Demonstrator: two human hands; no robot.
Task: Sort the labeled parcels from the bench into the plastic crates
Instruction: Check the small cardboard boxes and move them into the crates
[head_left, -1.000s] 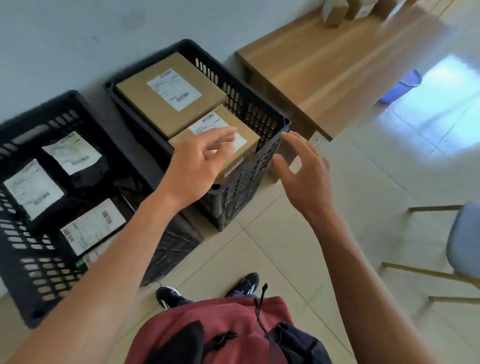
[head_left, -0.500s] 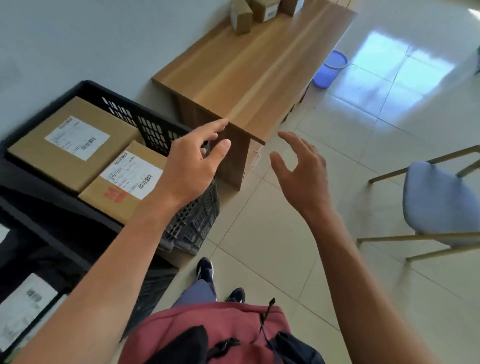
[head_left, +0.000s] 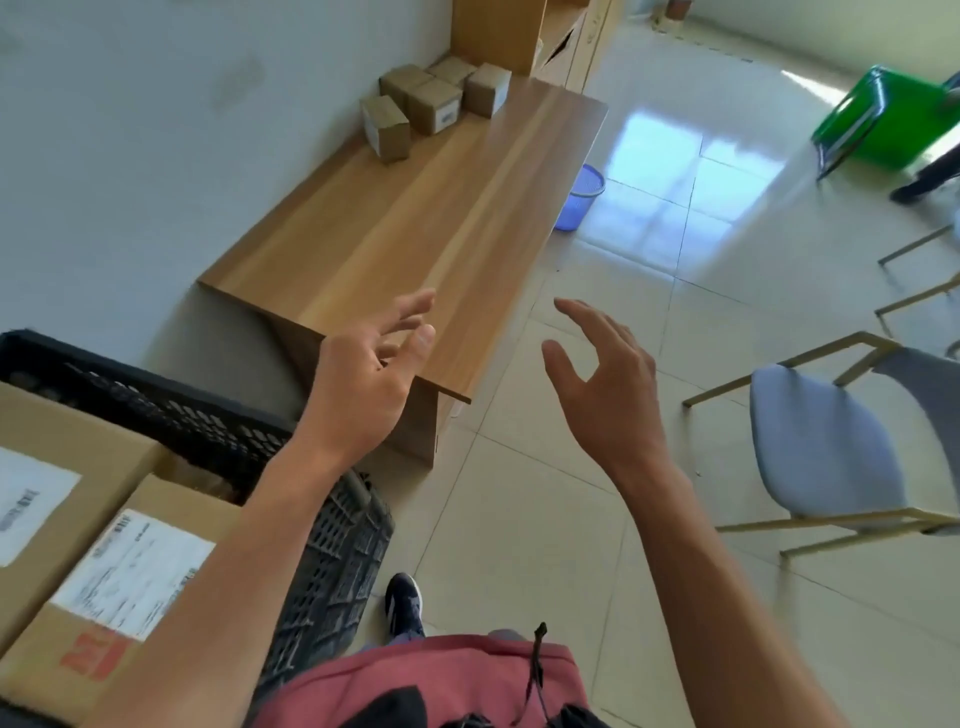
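My left hand (head_left: 363, 384) hovers open over the near end of the long wooden bench (head_left: 415, 228), holding nothing. My right hand (head_left: 608, 384) is open too, fingers spread, above the floor just right of the bench. Several small cardboard parcels (head_left: 431, 106) stand clustered at the bench's far end. At the lower left a black plastic crate (head_left: 171, 410) holds two labeled cardboard boxes: one (head_left: 124, 566) close to me and a larger one (head_left: 57, 457) behind it.
A grey-cushioned chair (head_left: 826, 441) with a gold frame stands to the right. A blue wastebasket (head_left: 582, 197) sits beside the bench. A green bin (head_left: 883, 119) is far right, a wooden cabinet (head_left: 519, 31) beyond the bench. Tiled floor lies between bench and chair.
The view has swung right, away from the crates and along the bench. My left hand left the box in the crate and now hangs open over the bench end; the right stays open.
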